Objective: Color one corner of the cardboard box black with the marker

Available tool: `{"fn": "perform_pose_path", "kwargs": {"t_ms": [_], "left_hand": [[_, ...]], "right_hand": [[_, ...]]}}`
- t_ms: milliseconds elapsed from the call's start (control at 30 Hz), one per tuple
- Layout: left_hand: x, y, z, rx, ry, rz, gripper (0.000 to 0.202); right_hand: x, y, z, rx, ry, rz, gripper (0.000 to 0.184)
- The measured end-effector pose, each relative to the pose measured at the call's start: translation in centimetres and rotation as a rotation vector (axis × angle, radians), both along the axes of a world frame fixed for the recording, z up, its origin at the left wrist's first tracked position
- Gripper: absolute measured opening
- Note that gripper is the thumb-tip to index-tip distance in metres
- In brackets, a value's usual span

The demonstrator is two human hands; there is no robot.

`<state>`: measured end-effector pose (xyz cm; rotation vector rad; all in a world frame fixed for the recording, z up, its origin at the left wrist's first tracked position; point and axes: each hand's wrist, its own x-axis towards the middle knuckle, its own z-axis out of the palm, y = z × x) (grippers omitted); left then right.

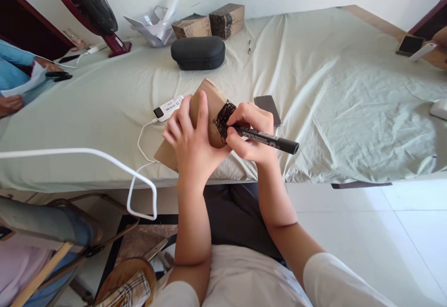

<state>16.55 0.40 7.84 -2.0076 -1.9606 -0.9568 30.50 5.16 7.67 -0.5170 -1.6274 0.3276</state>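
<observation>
A small brown cardboard box (216, 93) sits tilted near the table's front edge. My left hand (192, 134) lies across its top, fingers spread, gripping and steadying it. In my right hand (253, 132) is a black marker (270, 140), pinched between thumb and fingers, its tip end at the box's right side. Dense black scribble (223, 118) covers that part of the cardboard. Just behind my right hand lies a dark smartphone (268, 107). Left of the box is a white device (168, 108) with a cable, partly hidden by my left fingers.
Behind stand a black hard case (198, 53), two cardboard boxes (228, 20), a plastic basket (153, 30) and a fan (91, 4). A white cable (84, 151) loops over the front left. Other people's hands show at both sides. A folding chair (45, 218) stands lower left.
</observation>
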Motion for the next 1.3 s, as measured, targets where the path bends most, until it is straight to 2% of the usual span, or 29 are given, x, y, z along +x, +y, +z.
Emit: {"fn": "perform_pose_path", "kwargs": {"t_ms": [167,300,400,467,567,667,800,900,967,1033,1133,1233,1300], "left_hand": [[-0.4,0.2,-0.2,0.013,-0.007,-0.004,0.1],[-0.7,0.1,-0.3,0.0,-0.022,-0.027,0.109],[-0.9,0.0,-0.2,-0.013,-0.025,-0.034,0.112],[-1.3,-0.1,0.0,-0.012,-0.028,-0.031,0.115],[-2.5,-0.1,0.1,0.005,-0.053,-0.011,0.122],[-4.5,-0.2,-0.1,0.048,-0.119,0.008,0.125],[-7.0,-0.2,-0.9,0.12,-0.213,0.009,0.121],[-8.0,0.0,-1.5,0.148,-0.252,-0.046,0.117],[-8.2,0.2,-1.9,0.162,-0.269,-0.075,0.117],[-8.2,0.4,-2.1,0.171,-0.283,-0.078,0.117],[-8.1,0.5,-2.2,0.177,-0.3,-0.078,0.116],[-8.1,0.5,-2.3,0.178,-0.322,-0.087,0.116],[-8.3,0.6,-2.5,0.177,-0.343,-0.091,0.117]], "right_hand": [[0.0,0.1,-0.2,-0.015,-0.027,0.002,0.016],[0.2,0.2,-0.8,-0.051,0.072,0.092,0.015],[0.4,0.2,-1.1,-0.062,0.148,0.14,0.008],[0.5,0.2,-1.0,-0.051,0.219,0.114,0.007],[1.0,0.6,-0.8,-0.065,0.316,-0.039,0.016],[2.3,1.7,-0.9,-0.173,0.279,-0.105,0.014],[4.4,3.9,-2.6,-0.401,0.266,0.076,0.03],[4.9,5.6,-4.7,-0.603,0.274,0.106,0.03],[4.4,6.8,-6.5,-0.701,0.208,0.049,0.027],[3.6,7.8,-8.3,-0.804,0.105,-0.048,0.033],[2.2,8.8,-10.5,-0.902,-0.135,-0.306,0.029],[1.1,9.2,-11.5,-0.912,-0.437,-0.553,0.028],[0.7,9.1,-11.6,-0.932,-0.594,-0.635,0.033]]}}
